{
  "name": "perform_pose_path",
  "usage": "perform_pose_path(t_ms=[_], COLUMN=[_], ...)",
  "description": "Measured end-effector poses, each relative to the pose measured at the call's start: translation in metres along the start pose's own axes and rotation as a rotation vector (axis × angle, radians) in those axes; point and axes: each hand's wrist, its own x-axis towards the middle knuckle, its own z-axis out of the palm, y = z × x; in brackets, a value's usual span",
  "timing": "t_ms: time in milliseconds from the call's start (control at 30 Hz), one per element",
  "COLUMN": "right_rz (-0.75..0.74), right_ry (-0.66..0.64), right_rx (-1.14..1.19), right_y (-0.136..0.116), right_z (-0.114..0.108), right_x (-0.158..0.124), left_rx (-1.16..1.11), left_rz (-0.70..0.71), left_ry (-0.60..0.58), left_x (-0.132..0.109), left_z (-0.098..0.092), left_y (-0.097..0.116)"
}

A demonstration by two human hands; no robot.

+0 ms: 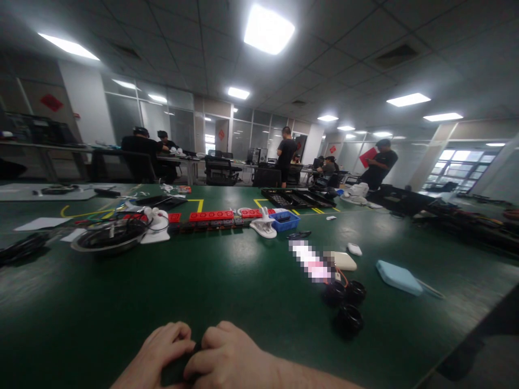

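At the bottom of the head view, my left hand (160, 351) and my right hand (229, 354) are close together over the green table (243, 286). Fingers of both hands are bent and closed. Between them shows a small bit of something dark (197, 347), mostly hidden by the fingers, so its kind cannot be made out. To the right of my hands stand three black round cup-like parts (349, 320). Beyond these lie a cream-coloured case (344, 261), a small white case (354, 249) and a light blue pouch (399, 277) with a strap.
A metal bowl (107, 243) with black cables stands at left. Across the middle run red bins (214, 215), a white clamp-like thing (264, 227) and a blue basket (286, 222). A black tray (298, 198) lies behind. Several people work or stand in the background.
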Motion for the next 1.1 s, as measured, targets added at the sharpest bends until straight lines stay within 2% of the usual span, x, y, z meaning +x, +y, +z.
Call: perform_pose_path(t_ms=[233, 400, 600, 700, 1100], right_rz=[-0.032, 0.0, 0.084, 0.119, 0.209], right_ry=[-0.034, -0.071, -0.096, -0.127, -0.057], right_rx=[0.011, -0.018, -0.025, -0.038, -0.133], right_y=[0.002, 0.002, 0.002, 0.003, 0.005], right_z=[0.013, 0.013, 0.006, 0.001, 0.0], right_x=[-0.001, -0.001, 0.001, 0.001, -0.001], left_rx=[0.001, -0.009, 0.023, 0.024, 0.014], left_rz=[-0.05, -0.053, -0.056, -0.036, -0.017], left_ry=[-0.029, -0.025, 0.103, 0.123, 0.109], left_x=[0.001, 0.0, -0.001, -0.001, -0.001], left_z=[-0.001, 0.0, 0.007, 0.009, 0.007], left_y=[0.0, -0.001, -0.001, -0.003, -0.003])
